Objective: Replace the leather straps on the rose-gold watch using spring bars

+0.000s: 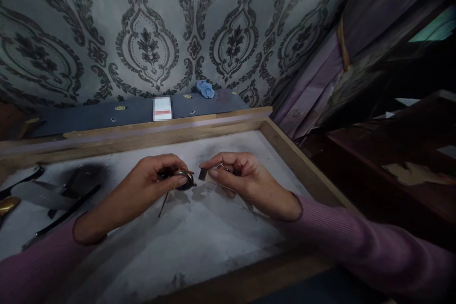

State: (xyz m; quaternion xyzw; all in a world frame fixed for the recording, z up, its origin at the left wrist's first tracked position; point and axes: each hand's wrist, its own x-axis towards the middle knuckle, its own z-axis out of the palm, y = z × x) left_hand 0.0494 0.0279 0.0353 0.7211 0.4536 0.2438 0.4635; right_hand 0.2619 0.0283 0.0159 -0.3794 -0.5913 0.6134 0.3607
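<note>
Patterned wall (147,52) beyond a wood-rimmed tray (299,156). Over the tray's middle I see left hand (156,178) pinching a round metal piece (188,174), right hand (245,175) pinching a small dark-ended strip (203,174). Blue cloth (205,89) behind tray.

The person wears a long-sleeved top in dusky purple knit. The left sleeve (46,259), toward eight o'clock, carries fine ribbing along its length and ends in a snug cuff (81,232) at the wrist. The right sleeve (342,228), toward four o'clock, matches it in colour, its ribbing plainest near the close-fitting wrist edge, with soft folds and darker shading farther out. Left hand (156,178) and right hand (245,178) are bare.
</note>
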